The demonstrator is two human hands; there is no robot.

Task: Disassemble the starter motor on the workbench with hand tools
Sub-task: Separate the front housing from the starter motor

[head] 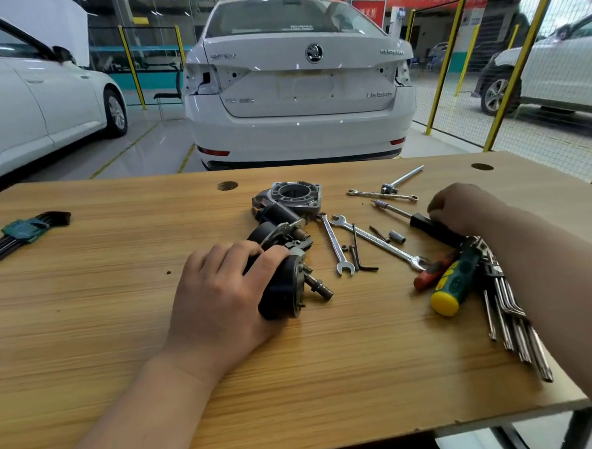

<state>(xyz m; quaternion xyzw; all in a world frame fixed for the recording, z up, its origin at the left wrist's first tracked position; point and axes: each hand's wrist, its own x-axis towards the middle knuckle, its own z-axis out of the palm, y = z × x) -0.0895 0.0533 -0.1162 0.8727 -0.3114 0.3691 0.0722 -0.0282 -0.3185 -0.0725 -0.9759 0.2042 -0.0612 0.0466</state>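
The dark starter motor body (284,286) lies on its side mid-bench, its shaft pointing right. My left hand (222,290) grips it, fingers curled over the top. Just behind it sit the solenoid (280,215) and a grey aluminium end housing (294,195). At the right, my right hand (458,209) closes round the black handle of a nut driver (425,225), whose thin shank points left. Two combination wrenches (335,244) (377,240) lie between the motor and that hand.
Small bolts, an L-shaped hex key (358,255) and a socket (397,236) lie among the wrenches. A T-bar and a thin wrench (382,194) sit further back. Screwdrivers (452,284) and a key set (508,316) crowd the right edge. Another hex key set (24,231) is far left.
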